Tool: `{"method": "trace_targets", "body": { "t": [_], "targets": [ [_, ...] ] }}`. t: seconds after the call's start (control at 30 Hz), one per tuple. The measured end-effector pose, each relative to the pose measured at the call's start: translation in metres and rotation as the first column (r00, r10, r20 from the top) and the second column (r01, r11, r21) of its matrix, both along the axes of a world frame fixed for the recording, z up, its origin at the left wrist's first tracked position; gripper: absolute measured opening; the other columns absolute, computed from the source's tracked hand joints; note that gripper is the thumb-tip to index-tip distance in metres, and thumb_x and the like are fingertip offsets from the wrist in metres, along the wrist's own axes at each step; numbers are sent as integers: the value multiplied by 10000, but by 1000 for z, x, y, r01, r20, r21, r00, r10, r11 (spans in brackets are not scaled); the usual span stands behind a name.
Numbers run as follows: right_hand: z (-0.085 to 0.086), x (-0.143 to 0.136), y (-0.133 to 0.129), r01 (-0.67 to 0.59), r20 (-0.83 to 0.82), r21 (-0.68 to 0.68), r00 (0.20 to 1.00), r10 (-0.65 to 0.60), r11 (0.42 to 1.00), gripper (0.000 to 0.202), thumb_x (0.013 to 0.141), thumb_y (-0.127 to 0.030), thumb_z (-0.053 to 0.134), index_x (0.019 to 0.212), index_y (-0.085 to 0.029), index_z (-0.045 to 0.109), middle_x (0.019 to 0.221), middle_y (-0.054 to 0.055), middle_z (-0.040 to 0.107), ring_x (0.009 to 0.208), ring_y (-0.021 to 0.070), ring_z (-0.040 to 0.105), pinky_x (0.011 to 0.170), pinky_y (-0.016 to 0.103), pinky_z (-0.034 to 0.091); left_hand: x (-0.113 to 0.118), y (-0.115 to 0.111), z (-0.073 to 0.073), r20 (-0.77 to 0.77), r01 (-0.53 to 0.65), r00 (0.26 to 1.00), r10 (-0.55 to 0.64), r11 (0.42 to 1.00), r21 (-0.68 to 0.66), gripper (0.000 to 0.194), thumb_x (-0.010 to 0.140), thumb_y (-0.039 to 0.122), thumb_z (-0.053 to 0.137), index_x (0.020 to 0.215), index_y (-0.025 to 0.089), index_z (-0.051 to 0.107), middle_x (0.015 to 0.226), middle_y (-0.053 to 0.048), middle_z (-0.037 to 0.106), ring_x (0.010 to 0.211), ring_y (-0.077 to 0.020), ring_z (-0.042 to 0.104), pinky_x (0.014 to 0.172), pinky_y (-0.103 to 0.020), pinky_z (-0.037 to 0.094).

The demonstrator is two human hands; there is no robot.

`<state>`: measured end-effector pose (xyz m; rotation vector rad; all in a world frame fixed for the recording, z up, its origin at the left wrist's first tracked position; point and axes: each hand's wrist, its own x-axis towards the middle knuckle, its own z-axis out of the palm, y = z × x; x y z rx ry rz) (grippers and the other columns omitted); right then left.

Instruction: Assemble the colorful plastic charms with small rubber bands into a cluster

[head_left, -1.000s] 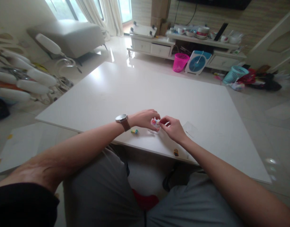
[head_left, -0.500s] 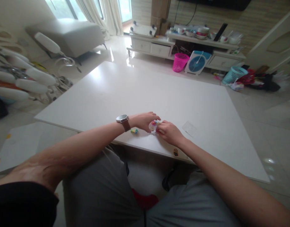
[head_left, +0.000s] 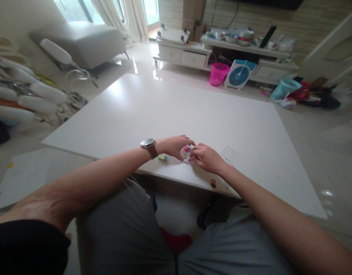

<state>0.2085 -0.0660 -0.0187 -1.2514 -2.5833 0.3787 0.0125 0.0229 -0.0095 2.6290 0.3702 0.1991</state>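
Near the front edge of the white table (head_left: 176, 110), a small clear piece with colourful pictures (head_left: 187, 156) is between my hands. My left hand (head_left: 176, 146), with a watch on the wrist, curls its thumb and fingers round its left side. The fingers of my right hand (head_left: 206, 156) pinch its upper right edge. A small green, yellow and blue item (head_left: 163, 157) lies beneath my left wrist. To the right of my right hand is a thin transparent square (head_left: 229, 154). A small yellow and dark figure (head_left: 213, 183) lies by the table edge, left of my right forearm.
Beyond the table stand a pink basket (head_left: 218, 74), a blue and white fan (head_left: 239, 74) and a light blue basket (head_left: 284, 89). A white cabinet (head_left: 194, 59) carries bowls and cups. Metal-framed items with white pads (head_left: 38, 103) are on the left.
My right hand has shifted slightly up and right, its fingers now at the upper right edge of the colourful piece. More of the piece shows. My left hand has barely moved.
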Motion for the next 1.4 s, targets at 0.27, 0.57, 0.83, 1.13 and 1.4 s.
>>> {"method": "trace_targets", "body": {
  "t": [0.27,0.57,0.83,1.13,1.4],
  "targets": [
    [0,0,-5,-13,72,-16,997,14,1000,187,843,-130,566,919,-194,724,993,84,630,963,218,531,885,343,438,1,0,-1,-4,5,1000,-5,1000,7,506,711,357,764,1156,186,595,1025,-64,686,971,-206,611,899,-293,423],
    [-1,-2,-7,9,148,28,989,-13,1000,249,869,-161,554,1084,-176,680,1102,112,597,1002,234,504,896,360,429,1,0,0,-2,1,1000,-1,1000,3,478,709,341,764,1126,166,608,1035,-79,686,989,-218,611,908,-303,429],
    [0,-2,-8,-25,172,11,985,22,1000,198,841,-141,579,989,-186,701,1090,104,577,1000,229,498,893,353,425,0,1,-3,13,4,1000,-4,1000,-5,488,708,329,762,1147,180,609,1066,-70,688,1012,-214,606,898,-290,431],
    [3,-3,-9,-22,189,4,982,21,1000,133,872,-159,562,895,-175,693,1038,94,583,970,213,496,856,338,419,0,0,1,-17,-5,1000,5,1000,-18,507,706,316,764,1164,172,603,1091,-68,682,1024,-210,600,923,-290,420],
    [8,-4,-9,35,92,39,995,-38,999,115,851,-108,554,872,-174,646,999,76,592,960,197,503,836,311,427,-2,2,4,-64,-49,997,47,999,-25,552,689,397,778,1161,174,601,1110,-79,647,1061,-213,564,931,-281,415]
  ]
}}
